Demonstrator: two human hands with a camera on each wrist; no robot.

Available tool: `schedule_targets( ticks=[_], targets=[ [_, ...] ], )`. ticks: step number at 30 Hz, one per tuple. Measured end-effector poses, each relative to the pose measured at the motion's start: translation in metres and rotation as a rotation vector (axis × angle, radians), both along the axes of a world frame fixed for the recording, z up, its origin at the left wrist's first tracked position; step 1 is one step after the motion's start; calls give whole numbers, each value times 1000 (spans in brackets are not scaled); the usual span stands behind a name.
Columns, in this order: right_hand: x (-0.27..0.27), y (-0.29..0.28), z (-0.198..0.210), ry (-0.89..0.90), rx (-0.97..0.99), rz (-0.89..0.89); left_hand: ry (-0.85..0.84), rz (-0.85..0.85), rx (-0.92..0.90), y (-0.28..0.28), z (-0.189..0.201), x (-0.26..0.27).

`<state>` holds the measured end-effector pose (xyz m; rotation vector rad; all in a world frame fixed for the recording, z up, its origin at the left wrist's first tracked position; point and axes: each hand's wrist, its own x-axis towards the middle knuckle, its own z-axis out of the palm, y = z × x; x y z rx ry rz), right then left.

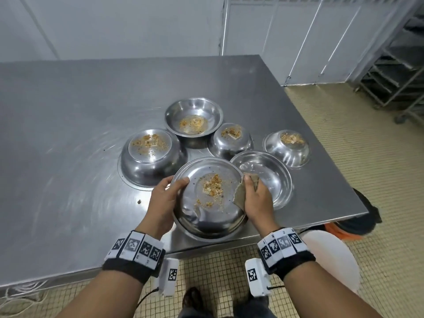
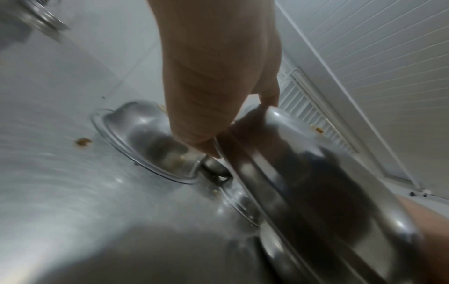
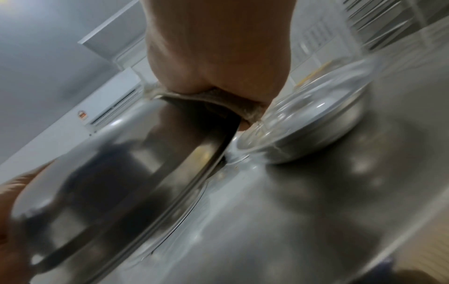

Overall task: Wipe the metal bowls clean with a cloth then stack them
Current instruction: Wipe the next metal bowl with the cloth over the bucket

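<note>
I hold a metal bowl [image 1: 206, 218] bottom-up and tilted towards me over the table's near edge. Orange-brown crumbs [image 1: 212, 189] cover its base. My left hand [image 1: 174, 187] grips its left rim, thumb on the base. My right hand [image 1: 252, 191] pinches a tan cloth [image 1: 239, 195] against the right rim. In the left wrist view the left hand [image 2: 218, 86] clasps the bowl [image 2: 303, 173]. In the right wrist view the right hand [image 3: 218, 48] presses the cloth [image 3: 218, 104] onto the bowl [image 3: 121, 163].
A clean upright bowl [image 1: 269, 177] sits just right of my hands. Three upturned dirty bowls [image 1: 149, 154] [image 1: 231, 141] [image 1: 286, 145] and an upright dirty one [image 1: 193, 118] stand behind. The steel table [image 1: 68, 134] has a stray crumb [image 1: 139, 201]. A white stool [image 1: 332, 260] stands at the right.
</note>
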<state>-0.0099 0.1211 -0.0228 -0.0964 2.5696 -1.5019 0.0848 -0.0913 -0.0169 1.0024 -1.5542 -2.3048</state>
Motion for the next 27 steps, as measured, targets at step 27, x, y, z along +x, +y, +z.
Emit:
schedule_targets(
  ticks=[27],
  targets=[
    [-54,484,21,241,71,-442,-62,-416,-77,445,-1,-143]
  ],
)
